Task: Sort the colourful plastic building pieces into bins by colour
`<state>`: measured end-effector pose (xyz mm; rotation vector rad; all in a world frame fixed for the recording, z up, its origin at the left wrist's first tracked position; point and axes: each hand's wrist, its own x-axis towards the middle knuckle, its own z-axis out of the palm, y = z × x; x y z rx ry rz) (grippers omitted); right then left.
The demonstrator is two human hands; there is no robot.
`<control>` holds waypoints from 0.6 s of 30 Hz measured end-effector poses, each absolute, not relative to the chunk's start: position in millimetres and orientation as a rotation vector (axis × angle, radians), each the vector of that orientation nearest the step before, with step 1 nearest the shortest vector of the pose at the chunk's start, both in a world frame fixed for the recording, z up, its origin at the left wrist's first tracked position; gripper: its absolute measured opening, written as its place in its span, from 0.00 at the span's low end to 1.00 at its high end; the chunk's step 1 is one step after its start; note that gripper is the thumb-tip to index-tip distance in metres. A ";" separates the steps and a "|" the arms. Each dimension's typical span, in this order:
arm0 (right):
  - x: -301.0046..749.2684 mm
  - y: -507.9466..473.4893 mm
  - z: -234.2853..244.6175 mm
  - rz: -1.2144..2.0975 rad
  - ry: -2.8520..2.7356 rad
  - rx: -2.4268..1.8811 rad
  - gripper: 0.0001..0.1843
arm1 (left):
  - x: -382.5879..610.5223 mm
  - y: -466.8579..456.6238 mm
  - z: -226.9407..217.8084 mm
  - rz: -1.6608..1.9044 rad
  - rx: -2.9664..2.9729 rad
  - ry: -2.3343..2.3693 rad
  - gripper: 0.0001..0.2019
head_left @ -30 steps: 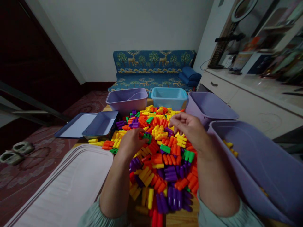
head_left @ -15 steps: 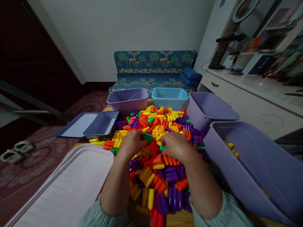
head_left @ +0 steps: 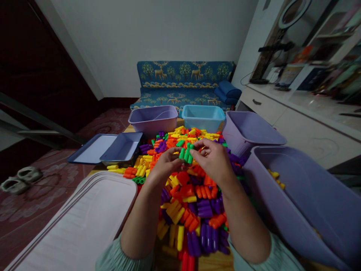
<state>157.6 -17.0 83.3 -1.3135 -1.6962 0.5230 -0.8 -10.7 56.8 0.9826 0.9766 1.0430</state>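
A small cluster of green bullet-shaped plastic pieces (head_left: pixel 186 155) is held up over the middle of the heap. My left hand (head_left: pixel 166 163) grips the cluster from the left between thumb and fingers. From the other side, my right hand (head_left: pixel 213 158) pinches a green piece at the cluster's right edge. Below both hands lies a heap of similar plastic pieces in yellow, orange, red, purple and green, many side by side in rows; purple pieces (head_left: pixel 209 236) and orange pieces (head_left: pixel 207 192) lie nearer me.
Purple bins stand at the back left (head_left: pixel 153 117), back right (head_left: pixel 251 128) and right (head_left: pixel 299 188); the right one holds some yellow pieces. A light blue bin (head_left: pixel 203 117) is at the back. On the left are a metal tray (head_left: pixel 121 148) and pale stacked lids (head_left: pixel 81 222).
Both hands have risen from the heap and come closer together. The green pieces are now lifted between them, where before the hands were down among the pieces.
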 end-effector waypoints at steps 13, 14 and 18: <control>138.2 -15.9 66.2 0.344 -2.085 -1.306 0.09 | 4.9 -6.6 52.1 1.118 0.734 0.827 0.15; 137.9 -15.2 65.6 0.363 -2.074 -1.283 0.09 | 5.2 -6.4 51.1 1.122 0.738 0.829 0.14; 143.7 -11.7 66.6 0.423 -1.932 -1.209 0.06 | 2.2 -2.4 43.8 1.157 0.745 0.839 0.16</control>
